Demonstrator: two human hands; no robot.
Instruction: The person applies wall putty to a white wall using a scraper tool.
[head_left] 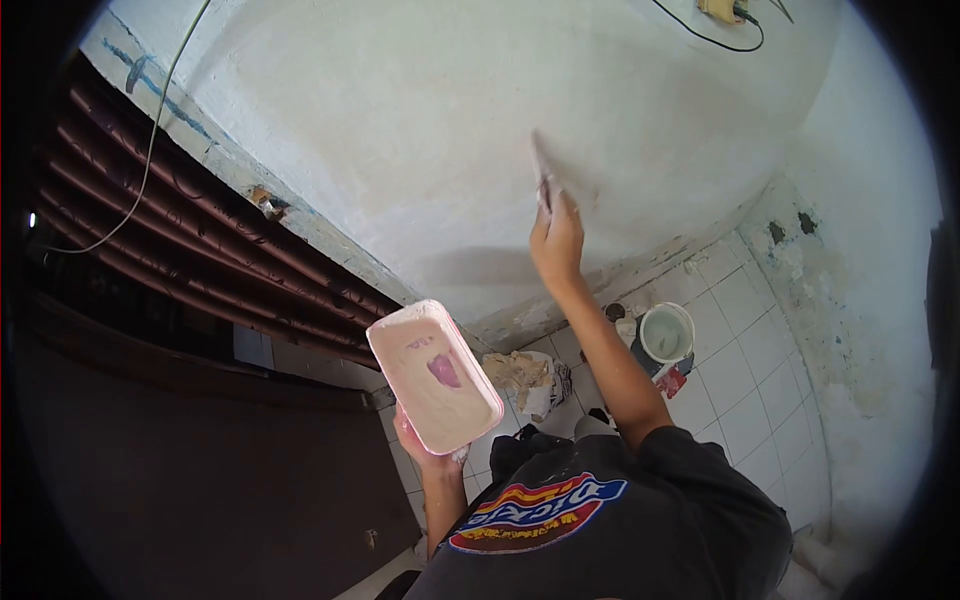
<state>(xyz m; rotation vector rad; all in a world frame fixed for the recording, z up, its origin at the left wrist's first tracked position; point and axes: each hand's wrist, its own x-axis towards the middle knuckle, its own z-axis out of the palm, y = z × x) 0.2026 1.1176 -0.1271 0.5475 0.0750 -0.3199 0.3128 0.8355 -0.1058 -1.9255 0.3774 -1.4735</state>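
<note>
My right hand (557, 240) is raised against the white plastered wall (400, 120), closed around the handle of a putty knife (541, 165) whose blade lies on the wall surface. My left hand (425, 450) holds a pink rectangular tray (435, 375) from underneath, near my chest. The tray is coated with pale plaster and has a darker pink smear in the middle. My black shirt with a colourful logo (540, 510) fills the bottom of the view.
A white bucket (666, 332) and a crumpled paper bag (525, 380) sit on the white tiled floor (750, 390) at the wall's base. Dark ribbed wooden moulding (200, 240) runs along the left. A thin wire (150, 130) hangs there; a black cable (715, 38) crosses the top.
</note>
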